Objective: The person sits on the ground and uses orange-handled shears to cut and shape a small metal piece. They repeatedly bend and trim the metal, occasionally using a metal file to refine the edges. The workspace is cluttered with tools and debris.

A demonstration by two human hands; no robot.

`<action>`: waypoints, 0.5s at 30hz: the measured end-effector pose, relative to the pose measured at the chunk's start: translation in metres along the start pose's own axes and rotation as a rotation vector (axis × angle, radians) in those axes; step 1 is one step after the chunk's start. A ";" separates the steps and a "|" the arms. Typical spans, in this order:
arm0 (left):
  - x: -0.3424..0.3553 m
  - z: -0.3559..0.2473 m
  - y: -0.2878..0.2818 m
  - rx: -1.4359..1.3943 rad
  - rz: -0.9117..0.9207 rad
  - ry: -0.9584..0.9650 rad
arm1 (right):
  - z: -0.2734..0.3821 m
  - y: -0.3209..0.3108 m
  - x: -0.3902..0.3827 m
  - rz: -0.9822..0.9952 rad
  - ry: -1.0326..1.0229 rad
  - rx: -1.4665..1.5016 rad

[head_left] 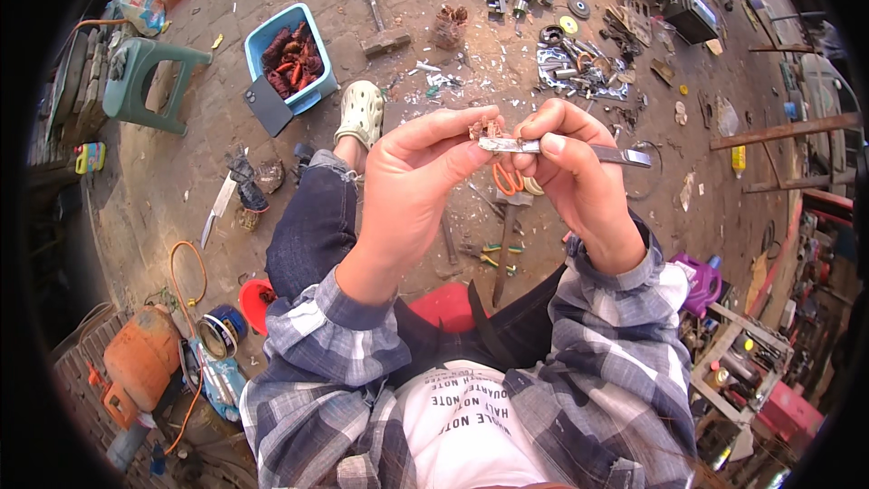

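Both of my hands are raised in front of me and meet at a small copper-coloured piece [487,129]. My left hand [421,163] pinches this piece between thumb and fingers. In my right hand [575,172] is a flat silver metal tool [602,153], its far end pointing right. The tool's left end lies against the copper piece, by my left thumb; its exact kind is unclear. Below my hands, orange-handled scissors [509,181], a hammer [504,244] and pliers with yellow-green handles [493,261] lie on the ground, partly hidden.
A blue basin [317,20] of reddish-brown coils stands ahead left, beside a green stool [158,52]. A long knife [218,210] and dark glove [244,179] lie left. Metal parts [579,63] spread ahead right, past a sledgehammer [385,41]. A purple jug [695,282] stands right.
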State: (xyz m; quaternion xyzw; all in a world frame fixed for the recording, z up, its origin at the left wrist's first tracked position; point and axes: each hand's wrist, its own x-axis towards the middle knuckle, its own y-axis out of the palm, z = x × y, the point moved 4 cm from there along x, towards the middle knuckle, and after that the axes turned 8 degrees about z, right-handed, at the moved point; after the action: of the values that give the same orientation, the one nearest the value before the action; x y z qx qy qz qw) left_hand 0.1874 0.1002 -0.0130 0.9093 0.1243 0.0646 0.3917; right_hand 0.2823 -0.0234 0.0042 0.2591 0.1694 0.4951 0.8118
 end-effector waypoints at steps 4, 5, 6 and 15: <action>0.000 -0.002 0.000 0.014 0.010 -0.001 | 0.002 0.003 0.000 -0.061 -0.036 -0.127; 0.000 -0.001 -0.001 0.004 -0.001 -0.010 | 0.001 0.003 0.000 -0.057 -0.037 -0.138; 0.001 0.000 -0.002 -0.007 -0.010 -0.018 | 0.001 0.002 0.001 -0.054 -0.038 -0.149; 0.006 0.007 -0.009 -0.096 -0.067 -0.105 | -0.005 -0.004 0.007 -0.097 -0.096 -0.259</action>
State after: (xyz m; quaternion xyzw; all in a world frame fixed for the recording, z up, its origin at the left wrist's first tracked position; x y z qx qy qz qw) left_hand 0.1935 0.1032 -0.0246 0.8870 0.1309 0.0097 0.4428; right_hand 0.2860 -0.0170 -0.0021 0.1671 0.0776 0.4602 0.8685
